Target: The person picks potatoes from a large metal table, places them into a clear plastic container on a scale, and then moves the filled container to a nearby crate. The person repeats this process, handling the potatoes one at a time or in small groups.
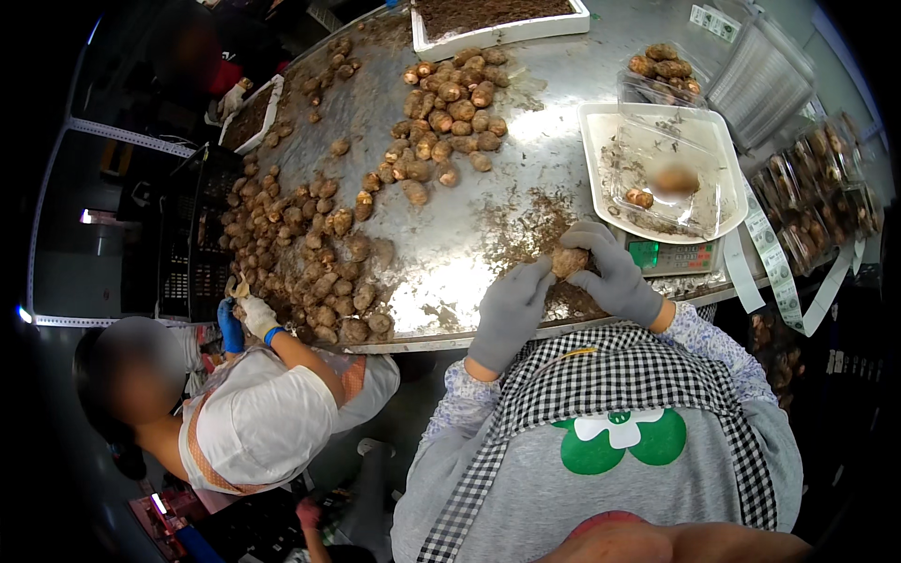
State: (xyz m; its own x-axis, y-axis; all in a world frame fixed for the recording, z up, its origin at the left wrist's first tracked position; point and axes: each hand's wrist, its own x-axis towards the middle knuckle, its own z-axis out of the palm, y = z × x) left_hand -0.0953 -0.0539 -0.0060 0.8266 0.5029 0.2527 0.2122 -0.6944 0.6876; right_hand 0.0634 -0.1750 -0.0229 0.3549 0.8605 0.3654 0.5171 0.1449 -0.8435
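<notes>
Just beyond the table's near edge, I hold a brown, rough-skinned taro (569,262) between both grey-gloved hands. The fingers of my right hand (615,277) curl round its far and right sides. My left hand (511,314) is closed, its fingertips against the taro's lower left. Ahead and to the right, a white tray (596,169) rests on a digital scale (671,258). Inside the tray lies an open clear plastic box (648,150) with a small taro (639,198) and a blurred brown one (674,180). Loose soil covers the metal near my hands.
A large heap of taros (300,235) spreads over the table's left, with a smaller pile (450,103) farther back. Filled clear boxes (812,188), stacked lids (760,80) and a label strip (771,253) are at right. A gloved co-worker (267,413) works at my left.
</notes>
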